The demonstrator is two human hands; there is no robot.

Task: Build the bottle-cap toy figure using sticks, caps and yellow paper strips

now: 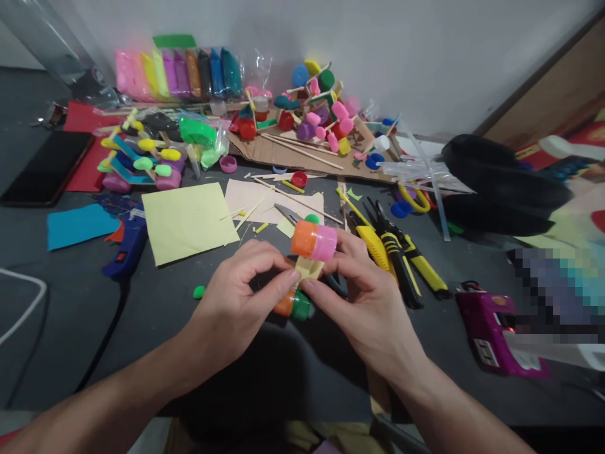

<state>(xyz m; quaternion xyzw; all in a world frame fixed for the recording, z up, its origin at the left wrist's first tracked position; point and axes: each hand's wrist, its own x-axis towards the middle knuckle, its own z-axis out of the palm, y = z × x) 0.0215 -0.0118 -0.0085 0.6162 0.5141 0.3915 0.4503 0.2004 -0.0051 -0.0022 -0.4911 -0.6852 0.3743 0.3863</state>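
Observation:
Between both hands is a small bottle-cap model (pixel 309 267), held above the front of the table. An orange cap joined to a pink cap sits at its upper end, an orange and a green one at its lower end, with a pale yellow strip between. My left hand (pixel 248 284) pinches the strip from the left with thumb and fingers. From the right, the thumb and fingers of my right hand (pixel 357 280) close on the same piece. Some fingertips are hidden behind the model. Beyond it lie scissors (pixel 285 213), partly covered, and a small green clay blob (pixel 311 219).
At left are a blue glue gun (pixel 126 243), a yellow paper sheet (pixel 189 222) and a phone (pixel 47 167). Pliers (pixel 399 265) and a yellow cutter (pixel 372 244) lie right, near a purple device (pixel 491 328). Cap-and-stick models (pixel 326 116) crowd a cardboard piece at the back.

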